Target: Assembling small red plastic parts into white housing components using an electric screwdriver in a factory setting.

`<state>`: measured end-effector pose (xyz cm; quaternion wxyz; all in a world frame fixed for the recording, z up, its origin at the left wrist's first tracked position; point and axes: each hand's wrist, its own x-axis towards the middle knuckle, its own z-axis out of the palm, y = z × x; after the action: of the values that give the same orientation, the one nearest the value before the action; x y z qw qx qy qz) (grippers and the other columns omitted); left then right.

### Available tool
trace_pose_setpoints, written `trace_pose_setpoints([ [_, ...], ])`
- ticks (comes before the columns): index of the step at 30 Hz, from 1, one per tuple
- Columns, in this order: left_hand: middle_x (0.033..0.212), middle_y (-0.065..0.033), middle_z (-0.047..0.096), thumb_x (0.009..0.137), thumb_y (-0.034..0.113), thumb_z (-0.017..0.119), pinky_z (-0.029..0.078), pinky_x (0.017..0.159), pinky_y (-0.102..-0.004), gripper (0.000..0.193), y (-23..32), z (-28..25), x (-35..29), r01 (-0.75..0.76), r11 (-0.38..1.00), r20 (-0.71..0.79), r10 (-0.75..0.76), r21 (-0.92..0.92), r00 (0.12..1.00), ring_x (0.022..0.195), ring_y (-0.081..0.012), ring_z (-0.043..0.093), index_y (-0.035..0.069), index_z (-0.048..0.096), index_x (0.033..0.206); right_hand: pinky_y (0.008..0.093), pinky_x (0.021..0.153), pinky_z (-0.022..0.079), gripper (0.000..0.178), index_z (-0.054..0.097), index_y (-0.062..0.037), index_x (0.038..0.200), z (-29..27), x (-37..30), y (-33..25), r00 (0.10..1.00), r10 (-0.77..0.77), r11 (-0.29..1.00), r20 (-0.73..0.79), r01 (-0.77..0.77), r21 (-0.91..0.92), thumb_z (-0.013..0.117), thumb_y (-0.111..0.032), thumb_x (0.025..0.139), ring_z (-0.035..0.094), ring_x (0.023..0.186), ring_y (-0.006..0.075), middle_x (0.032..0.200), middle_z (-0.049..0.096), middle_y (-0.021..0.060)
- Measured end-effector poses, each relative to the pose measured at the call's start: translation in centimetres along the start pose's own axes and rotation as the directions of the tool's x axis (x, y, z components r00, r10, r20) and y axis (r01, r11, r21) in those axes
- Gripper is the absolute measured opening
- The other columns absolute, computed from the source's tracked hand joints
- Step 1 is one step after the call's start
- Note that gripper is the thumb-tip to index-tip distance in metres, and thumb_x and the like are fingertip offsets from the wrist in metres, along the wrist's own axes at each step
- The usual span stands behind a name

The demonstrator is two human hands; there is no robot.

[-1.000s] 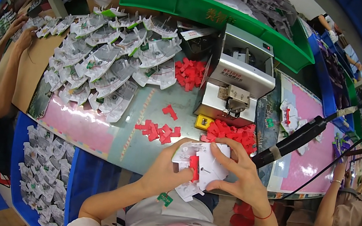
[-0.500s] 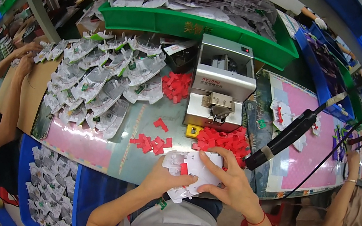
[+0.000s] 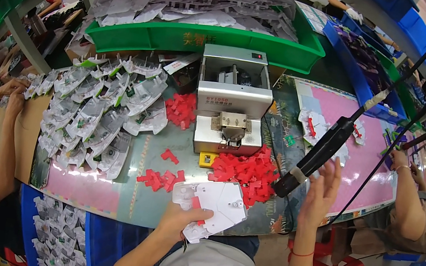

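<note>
right hand [image 3: 322, 186] lifted off, flat white plastic part [image 3: 214, 204]

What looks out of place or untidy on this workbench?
Nothing looks damaged. Red plastic pieces lie loose in heaps around the grey machine, some scattered near the bench edge. The left hand holds a white part; the right hand is raised, empty.

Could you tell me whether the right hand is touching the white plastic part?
Apart: the head view shows the right hand raised, clear of the white plastic part.
</note>
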<state>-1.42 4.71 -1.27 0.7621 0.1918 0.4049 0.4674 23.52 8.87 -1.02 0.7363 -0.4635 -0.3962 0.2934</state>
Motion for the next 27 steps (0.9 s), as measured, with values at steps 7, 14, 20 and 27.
trace_pose_setpoints([
  [7,0.098,-0.0148,0.057,0.064,-0.008,0.061,0.052,0.069,-0.0313,0.053,-0.7,-0.5,0.2,0.02,0.992,-0.005,-0.02,-0.125,1.0,0.084,-0.0227,0.061,-0.002,0.042,0.113,0.0262,0.05,0.044,0.031,0.044,-0.0028,0.107,3.2,0.2,1.2,0.901,0.318,0.904,0.294,-0.382,0.194,0.057,-0.011,0.081,0.054,0.063,0.0147,0.093,0.054,0.0145],
  [14,0.097,-0.0133,0.057,0.067,-0.008,0.06,0.052,0.066,-0.0307,0.049,-0.5,-0.9,1.0,-0.001,0.993,-0.031,-0.002,-0.118,1.0,0.083,-0.0215,0.061,-0.001,0.042,0.112,0.0259,0.045,0.042,0.013,0.049,0.0005,0.079,5.9,2.5,-0.4,0.806,0.38,0.884,0.454,-0.461,0.078,0.061,-0.002,0.074,0.05,0.049,0.0136,0.067,0.054,0.0091],
  [20,0.095,-0.013,0.058,0.067,-0.008,0.061,0.052,0.065,-0.0301,0.046,0.0,-1.5,1.8,-0.114,0.986,-0.102,0.102,-0.12,0.989,0.081,-0.02,0.061,-0.002,0.045,0.11,0.0236,0.048,0.042,0.012,0.051,0.0034,0.079,12.0,2.9,-3.2,0.827,-0.002,0.951,0.562,-0.173,0.258,0.059,0.003,0.071,0.051,0.053,0.0124,0.067,0.053,0.0081],
  [27,0.092,-0.0121,0.058,0.066,-0.008,0.062,0.052,0.063,-0.0293,0.042,0.7,-2.1,2.3,-0.159,0.98,-0.134,0.143,-0.116,0.981,0.078,-0.0193,0.061,-0.002,0.048,0.106,0.0281,0.051,0.041,0.054,0.031,-0.0058,0.123,15.2,3.1,-0.9,0.699,-0.278,0.958,0.658,0.152,0.243,0.06,-0.01,0.077,0.046,0.05,0.0135,0.074,0.05,0.0085],
])
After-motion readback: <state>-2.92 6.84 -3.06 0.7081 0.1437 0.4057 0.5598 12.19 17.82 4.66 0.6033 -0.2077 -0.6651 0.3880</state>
